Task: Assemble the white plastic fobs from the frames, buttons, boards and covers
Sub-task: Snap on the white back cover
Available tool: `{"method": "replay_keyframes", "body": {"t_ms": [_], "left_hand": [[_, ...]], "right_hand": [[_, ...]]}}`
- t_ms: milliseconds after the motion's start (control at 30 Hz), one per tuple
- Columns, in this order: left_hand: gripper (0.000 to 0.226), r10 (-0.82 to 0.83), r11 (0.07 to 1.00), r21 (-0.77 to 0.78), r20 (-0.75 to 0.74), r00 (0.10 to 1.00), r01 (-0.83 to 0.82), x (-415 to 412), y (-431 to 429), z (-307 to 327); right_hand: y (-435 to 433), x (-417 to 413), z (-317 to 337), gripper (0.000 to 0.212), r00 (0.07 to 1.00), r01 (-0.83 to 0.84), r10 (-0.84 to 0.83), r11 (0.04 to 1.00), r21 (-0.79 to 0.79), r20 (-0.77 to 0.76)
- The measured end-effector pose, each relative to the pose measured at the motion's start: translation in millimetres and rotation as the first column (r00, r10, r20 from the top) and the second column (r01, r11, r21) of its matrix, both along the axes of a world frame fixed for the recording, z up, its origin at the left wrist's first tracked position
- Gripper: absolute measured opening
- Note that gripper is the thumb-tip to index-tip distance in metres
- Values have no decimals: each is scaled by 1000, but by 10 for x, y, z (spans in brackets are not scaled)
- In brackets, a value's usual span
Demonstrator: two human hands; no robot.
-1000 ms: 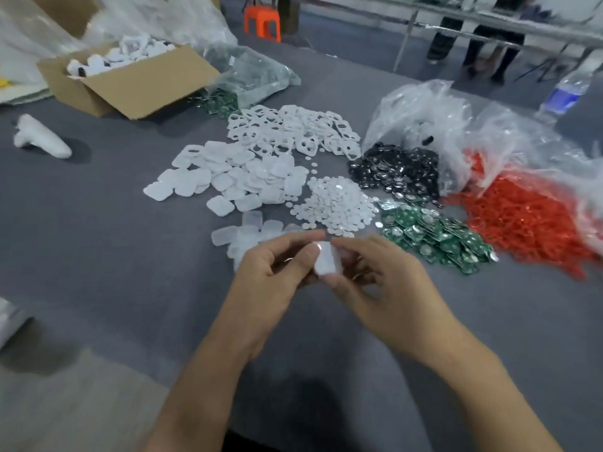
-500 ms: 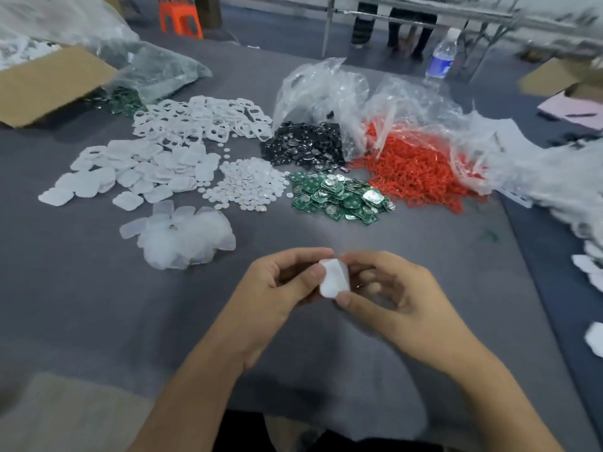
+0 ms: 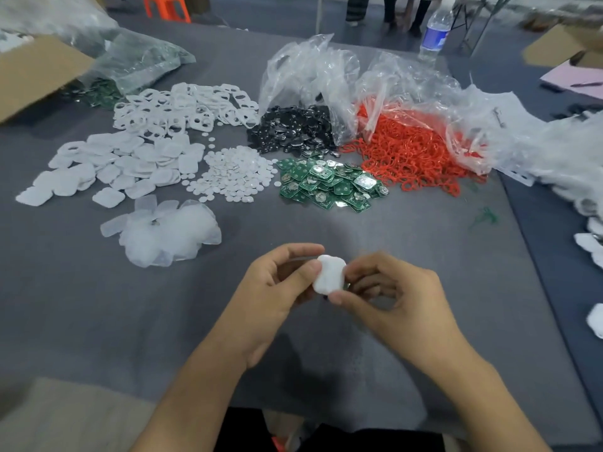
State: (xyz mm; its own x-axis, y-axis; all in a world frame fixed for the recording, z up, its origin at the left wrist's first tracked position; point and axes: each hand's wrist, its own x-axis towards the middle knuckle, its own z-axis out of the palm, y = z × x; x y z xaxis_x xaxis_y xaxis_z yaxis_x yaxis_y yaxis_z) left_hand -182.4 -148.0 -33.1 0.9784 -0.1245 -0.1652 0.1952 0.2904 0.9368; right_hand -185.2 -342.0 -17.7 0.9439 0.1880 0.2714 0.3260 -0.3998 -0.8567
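Observation:
A white plastic fob (image 3: 330, 274) is held just above the grey table (image 3: 408, 243) in the near middle. My left hand (image 3: 277, 288) pinches its left side with thumb and fingers. My right hand (image 3: 391, 298) pinches its right side, thumb at the lower edge. Beyond lie piles of white frames (image 3: 182, 106), white covers (image 3: 120, 164), small white round buttons (image 3: 233, 174), green boards (image 3: 326, 184) and translucent pads (image 3: 166, 233).
Black parts (image 3: 293, 132) and red rings (image 3: 411, 151) spill from clear bags (image 3: 310, 70) at the back. A cardboard box (image 3: 36, 73) stands at far left, a water bottle (image 3: 435, 31) at the back. More white pieces (image 3: 587, 203) lie along the right edge.
My head has turned right, so the piles shifted left in view and the right side of the table appeared. Both hands keep hold of the fob, which now faces me more squarely.

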Motion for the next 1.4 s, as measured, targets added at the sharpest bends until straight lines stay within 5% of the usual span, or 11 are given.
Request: {"method": "replay_keyframes", "body": {"t_ms": [200, 500, 700, 800, 1200, 1300, 1400], "left_hand": [[18, -135, 981, 140, -21, 991, 137, -102, 5, -42], [35, -93, 987, 116, -174, 980, 115, -432, -176, -135], [26, -239, 946, 186, -157, 958, 266, -383, -81, -109], [30, -259, 937, 215, -104, 960, 276, -337, -65, -120], [33, -126, 966, 221, -48, 991, 133, -221, -146, -153], [43, -76, 924, 380, 65, 995, 45, -163, -132, -183], [72, -84, 716, 693, 210, 974, -88, -51, -78, -184]], "right_hand": [[-64, -101, -81, 55, 992, -129, 124, 981, -142, -38], [49, -490, -375, 42, 968, 234, -236, 972, -34, -81], [-287, -444, -167, 60, 993, -75, 57, 983, -170, -106], [-320, -420, -105, 51, 978, -207, 193, 956, -207, -83], [-262, -267, -9, 54, 964, -252, 267, 897, -363, -11], [-288, -109, -83, 53, 980, -193, 201, 918, -346, -13], [-293, 115, -156, 58, 991, -130, 130, 917, -378, -26]]}}
